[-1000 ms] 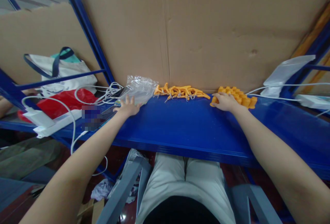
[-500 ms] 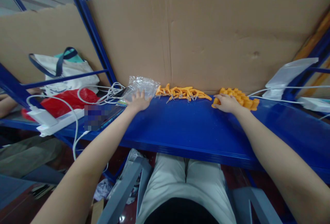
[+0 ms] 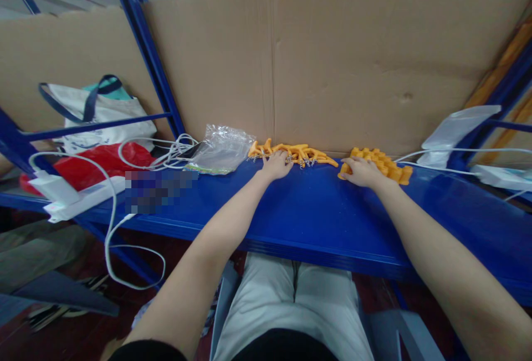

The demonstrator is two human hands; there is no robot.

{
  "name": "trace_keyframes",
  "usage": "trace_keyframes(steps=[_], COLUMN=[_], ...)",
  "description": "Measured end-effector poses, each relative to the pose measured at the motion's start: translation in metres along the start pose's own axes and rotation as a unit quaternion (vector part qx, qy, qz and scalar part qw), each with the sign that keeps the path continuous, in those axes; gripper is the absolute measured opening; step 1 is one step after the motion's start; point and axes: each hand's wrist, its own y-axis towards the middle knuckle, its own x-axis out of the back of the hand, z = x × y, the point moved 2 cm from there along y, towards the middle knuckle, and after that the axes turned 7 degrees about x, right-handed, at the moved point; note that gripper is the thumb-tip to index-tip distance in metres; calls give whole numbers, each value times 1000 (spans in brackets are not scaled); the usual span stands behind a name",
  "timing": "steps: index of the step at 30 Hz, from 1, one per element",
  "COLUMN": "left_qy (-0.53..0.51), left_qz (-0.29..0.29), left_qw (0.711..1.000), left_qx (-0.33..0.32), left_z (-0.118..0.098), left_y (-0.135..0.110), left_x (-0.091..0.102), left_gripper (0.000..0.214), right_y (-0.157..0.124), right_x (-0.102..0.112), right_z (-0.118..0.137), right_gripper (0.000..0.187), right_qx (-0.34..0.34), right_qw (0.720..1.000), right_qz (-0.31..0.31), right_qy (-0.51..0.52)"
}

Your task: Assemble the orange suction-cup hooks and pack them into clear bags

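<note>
My left hand (image 3: 277, 165) lies over the left part of a row of orange, branch-shaped pieces (image 3: 302, 153) with small metal chains attached. Its fingers look spread on top of them, and no piece is lifted. At the right, my right hand (image 3: 362, 173) rests on the left end of a group of orange blocky pieces with toothed edges (image 3: 384, 165). The thumb stands apart from its bent fingers, and some fingertips are hidden among the blocks. Both groups lie on the blue shelf top (image 3: 307, 211), close to the cardboard at the back.
A clear plastic bag (image 3: 222, 150) lies left of the orange branches. Farther left are white cables (image 3: 180, 148), a power strip (image 3: 83, 197), a red bag (image 3: 93, 164) and a tote bag (image 3: 108, 120). A cardboard panel (image 3: 332, 62) stands behind; a translucent pouch (image 3: 459, 125) is at right.
My left hand has moved right, off the clear plastic bag and onto the orange branch-shaped pieces. My right hand stays on the blocky pieces. The view has shifted slightly.
</note>
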Motion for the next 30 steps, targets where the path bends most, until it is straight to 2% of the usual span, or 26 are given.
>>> trace_keyframes(steps=[3,5,8,13,18,25,30], left_qy=[-1,-1,1,-16,-26,-76,-166], left_qz=[65,114,136,114,84,-22,-110], left_qw=[997,993,990,991,993,995,976], left_qx=[-35,-43,-47,-74,-73,-58,-93], left_z=[0,0,0,-1,2,11,13], left_y=[-8,-9,-7,-3,0,13,20], left_x=[-16,-20,-19,-18,-21,-27,-29], left_gripper=[57,54,51,51,46,38,36], right_y=[-1,-1,-2,-2,-2,2,0], right_x=[2,3,3,3,3,-3,-1], right_z=[2,3,4,5,8,4,6], right_gripper=[57,58,59,61,63,62,61], right_qx=[-9,-16,-10,-9,-19,0,2], right_qw=[1000,1000,1000,1000,1000,1000,1000], right_qz=[4,6,3,2,12,-2,3], right_qy=[4,8,14,14,17,15,24])
